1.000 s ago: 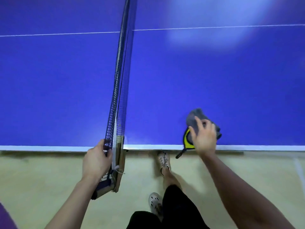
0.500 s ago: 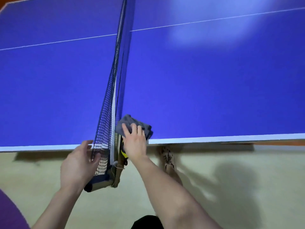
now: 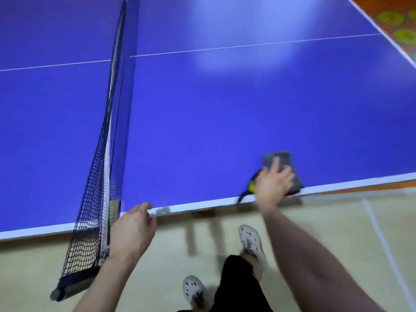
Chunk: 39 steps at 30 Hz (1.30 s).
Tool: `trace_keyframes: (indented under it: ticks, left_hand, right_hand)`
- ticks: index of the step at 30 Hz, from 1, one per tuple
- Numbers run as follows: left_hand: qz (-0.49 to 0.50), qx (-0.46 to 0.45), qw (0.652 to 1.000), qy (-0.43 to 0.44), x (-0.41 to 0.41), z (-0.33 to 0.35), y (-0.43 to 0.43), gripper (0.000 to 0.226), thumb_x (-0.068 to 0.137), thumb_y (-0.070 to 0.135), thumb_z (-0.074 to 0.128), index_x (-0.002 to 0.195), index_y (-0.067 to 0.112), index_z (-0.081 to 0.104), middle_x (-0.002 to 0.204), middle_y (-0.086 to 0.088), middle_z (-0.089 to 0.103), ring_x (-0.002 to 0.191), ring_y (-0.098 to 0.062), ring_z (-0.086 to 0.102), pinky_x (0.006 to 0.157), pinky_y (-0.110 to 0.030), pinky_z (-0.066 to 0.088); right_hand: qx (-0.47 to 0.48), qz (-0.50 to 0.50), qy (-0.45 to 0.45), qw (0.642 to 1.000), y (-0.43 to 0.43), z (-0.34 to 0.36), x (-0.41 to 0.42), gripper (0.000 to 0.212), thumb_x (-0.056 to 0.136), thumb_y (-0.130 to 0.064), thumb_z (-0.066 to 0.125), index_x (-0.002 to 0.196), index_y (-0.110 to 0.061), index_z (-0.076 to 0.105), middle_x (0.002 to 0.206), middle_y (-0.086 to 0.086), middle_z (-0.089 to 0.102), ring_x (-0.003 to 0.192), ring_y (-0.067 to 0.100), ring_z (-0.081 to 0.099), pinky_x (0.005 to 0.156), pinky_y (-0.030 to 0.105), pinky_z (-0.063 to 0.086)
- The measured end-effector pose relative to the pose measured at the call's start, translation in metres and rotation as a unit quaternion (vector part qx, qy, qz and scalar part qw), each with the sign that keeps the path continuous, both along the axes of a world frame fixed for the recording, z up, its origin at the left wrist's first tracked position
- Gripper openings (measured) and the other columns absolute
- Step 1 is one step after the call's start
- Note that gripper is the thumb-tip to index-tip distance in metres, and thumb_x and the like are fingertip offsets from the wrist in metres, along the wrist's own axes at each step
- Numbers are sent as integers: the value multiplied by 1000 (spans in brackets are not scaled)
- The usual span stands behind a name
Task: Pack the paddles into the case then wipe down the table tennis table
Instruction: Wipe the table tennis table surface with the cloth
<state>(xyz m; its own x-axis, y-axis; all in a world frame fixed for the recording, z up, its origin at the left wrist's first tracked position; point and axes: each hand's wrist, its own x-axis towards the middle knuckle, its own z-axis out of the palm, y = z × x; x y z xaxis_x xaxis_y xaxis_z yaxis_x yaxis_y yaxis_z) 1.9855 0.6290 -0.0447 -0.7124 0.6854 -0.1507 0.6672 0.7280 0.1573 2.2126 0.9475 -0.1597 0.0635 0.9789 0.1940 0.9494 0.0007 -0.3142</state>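
Observation:
A folded grey cloth point(image 3: 284, 159) lies on the blue table tennis table point(image 3: 225, 120), close to its near white edge on the right half. My right hand point(image 3: 273, 185) presses flat on the cloth with fingers spread. A black and yellow thing point(image 3: 251, 188) shows under the heel of that hand and hangs over the edge; I cannot tell whether it is the case. My left hand point(image 3: 132, 228) rests on the near edge just right of the net post and holds nothing. No paddles are in view.
The black net point(image 3: 108, 136) runs across the table from the near edge, and its clamp point(image 3: 67, 289) sticks out over the floor. My two feet in pale shoes point(image 3: 249, 239) stand by the table. A patterned floor point(image 3: 403, 34) lies past the table's right end.
My right hand has slid the cloth from beside the net post back to the right along the near edge. My left hand has let go of the net post and moved to the table edge.

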Motion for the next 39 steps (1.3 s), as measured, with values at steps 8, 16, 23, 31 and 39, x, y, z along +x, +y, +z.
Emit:
trace_keyframes:
  ticks: [8, 16, 23, 31, 39]
  left_hand:
    - [25, -54, 998, 21, 57, -42, 53, 28, 83, 29, 87, 106, 21, 73, 95, 1, 66, 91, -32, 70, 63, -40, 56]
    - [93, -76, 993, -19, 98, -66, 107, 25, 82, 29, 90, 97, 25, 70, 84, 8, 57, 85, -26, 65, 56, -32, 41]
    - [145, -98, 984, -37, 100, -54, 113, 28, 73, 27, 96, 84, 29, 71, 76, 10, 58, 79, -24, 63, 55, -33, 42]
    - [106, -126, 986, -20, 93, -50, 118, 27, 72, 32, 96, 86, 28, 74, 77, 5, 65, 72, -28, 69, 54, -30, 41]
    - [25, -105, 994, 11, 79, -51, 112, 18, 82, 40, 88, 83, 34, 71, 76, 9, 61, 62, -28, 63, 51, -29, 38]
  right_hand:
    - [-58, 576, 20, 815, -71, 23, -84, 58, 103, -47, 68, 156, -30, 53, 133, 4, 56, 116, 30, 55, 102, 45, 52]
    - [17, 283, 28, 959, 227, 1, 127, 51, 105, -38, 72, 152, -20, 62, 126, 17, 58, 107, 42, 55, 98, 53, 49]
    - [-17, 139, -40, 989, 242, 5, -63, 56, 100, -37, 70, 152, -21, 56, 130, 19, 57, 114, 42, 56, 93, 53, 48]
    - [-53, 585, -41, 808, 15, 33, -104, 58, 105, -46, 61, 159, -28, 48, 136, 6, 53, 117, 31, 54, 102, 43, 46]
    - [-9, 229, 21, 973, 180, 15, 236, 53, 106, -43, 62, 154, -22, 60, 129, 16, 59, 111, 44, 56, 103, 53, 48]
